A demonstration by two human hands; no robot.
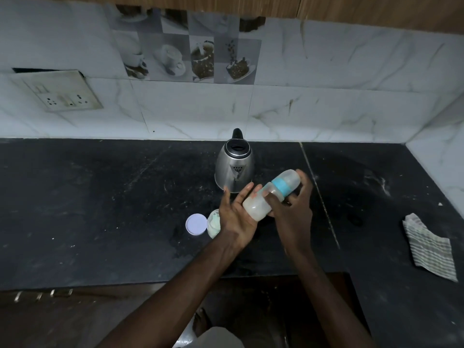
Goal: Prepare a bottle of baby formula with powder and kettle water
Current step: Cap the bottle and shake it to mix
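Both forearms reach up from the bottom edge and meet over the dark counter, just in front of the steel kettle, where the baby bottle is held clear of the surface between them. Its long axis runs diagonally: the rounded base points down and to the left, toward the person, while the capped top with its blue collar points up and to the right, away from them, so the bottle lies tilted well off upright. The right hand grasps it about the neck, thumb across the near side and fingers rising behind the cap. The left hand is released, its fingers straight, its palm laid flat against the lower body of the bottle as a support, not a grip. That pairing, with the cap already on, suggests to me mixing by rolling or shaking, with one hand driving and the other steadying (whether any liquid sits inside the cloudy plastic I cannot tell). Just left of the left wrist stands an open powder tub, partly hidden by that hand, with its round white lid lying flat beside it, probably left within reach for closing afterwards. A striped cloth lies well apart on the right arm of the counter, handy for spills.
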